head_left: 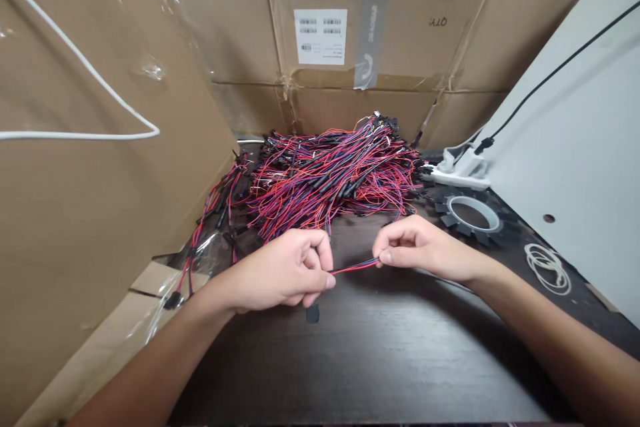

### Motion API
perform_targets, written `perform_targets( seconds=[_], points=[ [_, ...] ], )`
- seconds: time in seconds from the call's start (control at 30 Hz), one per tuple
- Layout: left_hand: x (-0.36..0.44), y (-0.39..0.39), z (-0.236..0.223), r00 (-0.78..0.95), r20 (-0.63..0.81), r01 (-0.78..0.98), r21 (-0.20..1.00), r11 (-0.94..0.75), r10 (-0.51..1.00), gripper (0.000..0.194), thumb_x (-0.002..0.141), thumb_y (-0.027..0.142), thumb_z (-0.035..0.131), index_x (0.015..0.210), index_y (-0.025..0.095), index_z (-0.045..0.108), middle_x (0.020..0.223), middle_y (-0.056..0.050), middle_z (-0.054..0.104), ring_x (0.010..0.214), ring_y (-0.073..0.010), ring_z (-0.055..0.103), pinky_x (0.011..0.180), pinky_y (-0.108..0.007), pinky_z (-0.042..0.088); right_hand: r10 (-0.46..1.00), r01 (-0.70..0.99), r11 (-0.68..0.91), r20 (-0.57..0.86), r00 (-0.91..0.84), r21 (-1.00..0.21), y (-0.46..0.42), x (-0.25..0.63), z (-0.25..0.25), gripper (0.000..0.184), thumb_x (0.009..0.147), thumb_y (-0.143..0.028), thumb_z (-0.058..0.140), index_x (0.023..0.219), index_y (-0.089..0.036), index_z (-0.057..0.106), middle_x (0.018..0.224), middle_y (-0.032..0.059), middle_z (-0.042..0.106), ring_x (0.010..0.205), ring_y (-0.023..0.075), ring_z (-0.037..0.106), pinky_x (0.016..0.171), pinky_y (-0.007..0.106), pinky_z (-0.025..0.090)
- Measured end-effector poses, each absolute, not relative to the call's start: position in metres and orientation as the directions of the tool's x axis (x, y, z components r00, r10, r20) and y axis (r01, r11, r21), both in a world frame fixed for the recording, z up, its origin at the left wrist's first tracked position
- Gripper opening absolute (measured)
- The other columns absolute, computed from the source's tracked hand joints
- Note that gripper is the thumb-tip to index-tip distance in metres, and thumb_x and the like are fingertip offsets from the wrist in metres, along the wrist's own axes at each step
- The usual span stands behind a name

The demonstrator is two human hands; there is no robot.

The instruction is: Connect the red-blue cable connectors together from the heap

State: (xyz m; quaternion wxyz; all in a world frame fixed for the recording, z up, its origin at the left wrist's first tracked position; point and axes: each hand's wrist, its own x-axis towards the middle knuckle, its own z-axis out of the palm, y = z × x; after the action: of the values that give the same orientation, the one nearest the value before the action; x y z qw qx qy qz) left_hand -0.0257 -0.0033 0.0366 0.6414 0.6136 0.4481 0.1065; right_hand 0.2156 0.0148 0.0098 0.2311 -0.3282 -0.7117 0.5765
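Between my two hands runs a thin red and dark wire cable [355,268], held nearly level above the dark table [380,347]. My left hand [295,270] pinches its left part, fingers curled. At the other side my right hand [413,250] grips the cable between thumb and fingertips. A small black piece [313,313] shows just below my left hand; whether it joins the cable I cannot tell. Behind both hands lies a big heap of red, blue and black wire cables [335,180] with black sleeves and connectors.
Several loose cables [193,247] trail down at the left beside a cardboard wall [100,213]. On the right are a roll with black tape pieces [473,213], a coiled white cord [547,269] and a power strip [460,177]. A large carton [320,93] closes the back.
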Motion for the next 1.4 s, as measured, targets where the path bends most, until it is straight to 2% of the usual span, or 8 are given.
perform_targets(
  seconds=[0.23,0.6,0.93,1.17,1.4],
  points=[
    [-0.024,-0.004,0.035,0.539,-0.426,0.426,0.882,0.201,0.726,0.014,0.074,0.017,0.061,0.071,0.016,0.047,0.048,0.006,0.055,0.029,-0.0018,0.036,0.028,-0.011,0.021,0.738,0.220,0.109,-0.070,-0.671,-0.969,0.015,0.215,0.008,0.020,0.079,-0.029,0.063,0.074,-0.010,0.064,0.068,0.0016,0.060,0.060,0.0085,0.047,0.056,0.021,0.035],
    [-0.019,-0.005,0.030,0.484,-0.396,0.440,0.881,0.175,0.780,0.010,0.068,0.009,0.060,0.063,0.014,0.051,0.046,0.006,0.055,0.030,-0.0030,0.045,0.030,-0.010,0.028,0.740,0.251,0.108,-0.091,-0.667,-0.962,0.016,0.214,0.006,0.021,0.079,-0.030,0.062,0.072,-0.011,0.062,0.064,0.0007,0.058,0.057,0.0083,0.044,0.055,0.021,0.034],
    [-0.021,0.000,0.028,0.475,-0.398,0.437,0.881,0.182,0.785,0.013,0.072,0.023,0.061,0.067,0.012,0.056,0.050,0.002,0.055,0.033,-0.0053,0.048,0.031,-0.013,0.033,0.760,0.250,0.113,-0.078,-0.645,-0.962,0.015,0.214,0.009,0.019,0.078,-0.030,0.062,0.072,-0.012,0.063,0.065,0.0005,0.059,0.058,0.0088,0.047,0.055,0.021,0.034],
    [-0.020,-0.002,0.026,0.465,-0.380,0.494,0.861,0.122,0.800,0.014,0.076,0.024,0.055,0.069,0.011,0.058,0.052,0.002,0.056,0.032,-0.0051,0.046,0.031,-0.013,0.029,0.767,0.260,0.118,-0.078,-0.637,-0.959,0.015,0.213,0.011,0.020,0.078,-0.031,0.062,0.071,-0.012,0.062,0.064,0.0003,0.059,0.057,0.0086,0.046,0.055,0.022,0.035],
    [-0.018,-0.004,0.031,0.494,-0.343,0.513,0.857,0.052,0.799,0.016,0.079,0.024,0.053,0.069,0.012,0.056,0.053,0.003,0.054,0.035,-0.0037,0.044,0.037,-0.014,0.031,0.767,0.270,0.109,-0.092,-0.634,-0.957,0.016,0.214,0.010,0.023,0.078,-0.033,0.063,0.071,-0.011,0.063,0.065,0.0011,0.059,0.059,0.0091,0.047,0.056,0.022,0.036]
  ],
)
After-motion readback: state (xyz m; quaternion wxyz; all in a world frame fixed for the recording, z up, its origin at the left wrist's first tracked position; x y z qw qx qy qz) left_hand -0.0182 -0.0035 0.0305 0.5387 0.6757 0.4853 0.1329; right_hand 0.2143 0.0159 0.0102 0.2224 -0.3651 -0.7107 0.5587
